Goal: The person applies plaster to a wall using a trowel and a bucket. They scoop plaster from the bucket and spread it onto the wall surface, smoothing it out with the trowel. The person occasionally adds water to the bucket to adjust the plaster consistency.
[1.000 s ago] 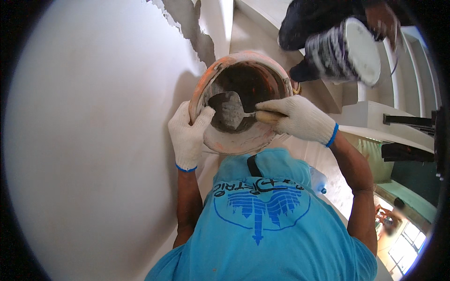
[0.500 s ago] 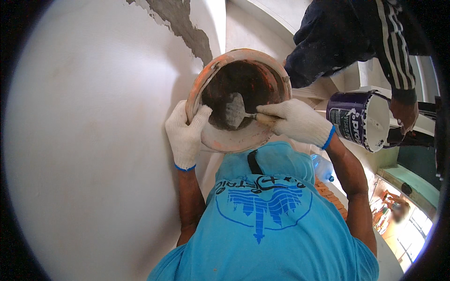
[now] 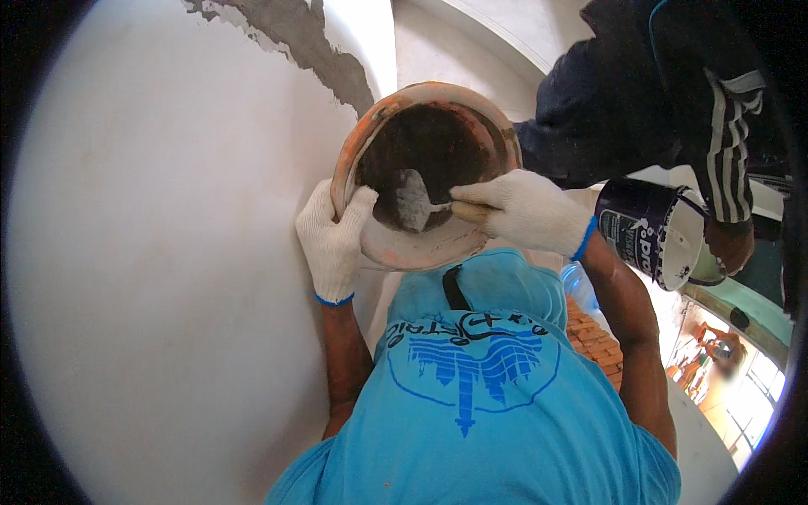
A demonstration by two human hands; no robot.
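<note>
Left hand: the gloved left hand [image 3: 328, 240] is gripping the left side of the basin's rim, its thumb lying over the edge.
Right hand: the gloved right hand [image 3: 532, 215] is closing around the handle of the trowel [image 3: 412, 200].
Basin: the round, orange-and-grey basin [image 3: 433, 248] is standing tilted just in front of the wearer's body, its mouth facing up toward the camera; residue is coating its rim.
Trowel: the grey-smeared blade is pointing left inside the basin's mouth; whether it is touching the inner wall, I cannot tell.
Wall: a pale wall [image 3: 168, 252] is filling the left side, a rough grey patch [image 3: 332, 63] showing near its top.
Co-worker: a person in dark clothing [image 3: 623, 101] is bending at the upper right, a hand [image 3: 730, 250] reaching beside a dark purple bucket [image 3: 627, 220].
Wearer: a blue shirt [image 3: 471, 379] is covering the torso.
Floor side: orange-brown bricks [image 3: 593, 332] are lying near the right forearm.
</note>
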